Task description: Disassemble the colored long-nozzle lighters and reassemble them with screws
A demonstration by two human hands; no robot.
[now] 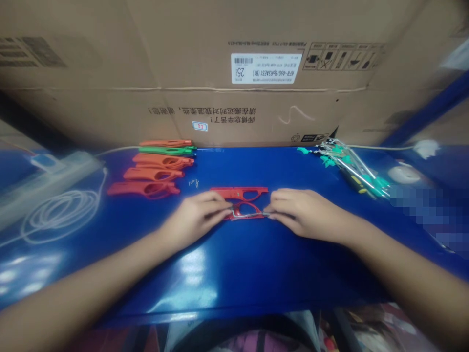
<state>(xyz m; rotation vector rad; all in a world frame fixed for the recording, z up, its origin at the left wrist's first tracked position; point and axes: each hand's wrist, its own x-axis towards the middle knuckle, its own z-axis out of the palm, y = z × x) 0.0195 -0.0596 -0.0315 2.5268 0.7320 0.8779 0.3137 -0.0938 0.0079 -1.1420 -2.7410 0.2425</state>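
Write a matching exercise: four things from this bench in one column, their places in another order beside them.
1. Thin wire
2. Green part
3. Yellow-and-black handle
4. Cardboard

A. Upright behind the blue tabletop
B. Between left hand and right hand
C. On the person's right
D. In the row of orange parts

Pairs: 1-B, 2-D, 3-C, 4-A

soft dim light, white glare on blue worktop [278,274] at near left, overall haze, edges stretched and smeared, lower-right patch pixelated
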